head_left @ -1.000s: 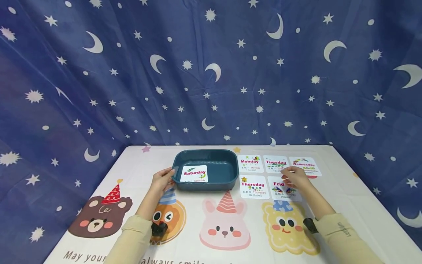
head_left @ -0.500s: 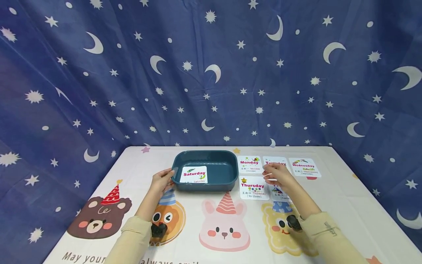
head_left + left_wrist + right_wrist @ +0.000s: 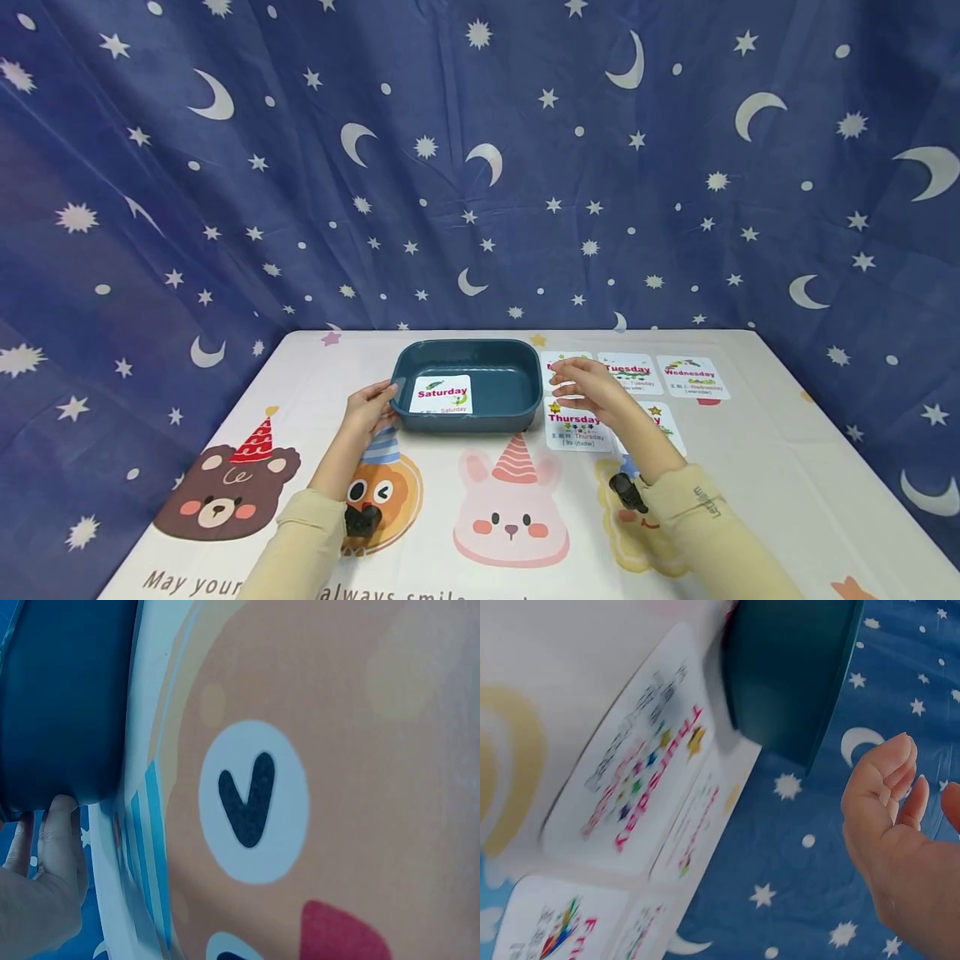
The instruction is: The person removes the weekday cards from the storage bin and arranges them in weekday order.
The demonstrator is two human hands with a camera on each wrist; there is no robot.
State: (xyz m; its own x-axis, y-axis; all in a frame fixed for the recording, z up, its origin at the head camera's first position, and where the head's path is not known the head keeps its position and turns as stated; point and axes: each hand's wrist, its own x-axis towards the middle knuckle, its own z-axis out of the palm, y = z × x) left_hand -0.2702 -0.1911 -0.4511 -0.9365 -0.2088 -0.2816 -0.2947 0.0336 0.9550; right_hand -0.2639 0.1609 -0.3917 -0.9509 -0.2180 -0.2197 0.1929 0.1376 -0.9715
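Observation:
A dark teal rectangular plastic bin stands at the back middle of the table. A Saturday card lies inside it, on the left. My left hand grips the bin's left end; in the left wrist view its fingers press against the outer wall. My right hand hovers over the Monday card and the Thursday card, just right of the bin. Its fingers are loosely bent with nothing between them, and it partly covers both cards. The right wrist view shows this hand apart from the bin.
A Tuesday card and a Wednesday card continue the back row. The Friday card sits in front, partly behind my right forearm. A white cartoon tablecloth covers the table, and a blue starry curtain hangs behind.
My right hand has moved left, from above the Friday card past Tuesday to above Monday and Thursday. The left hand, the bin and the cards have stayed in place.

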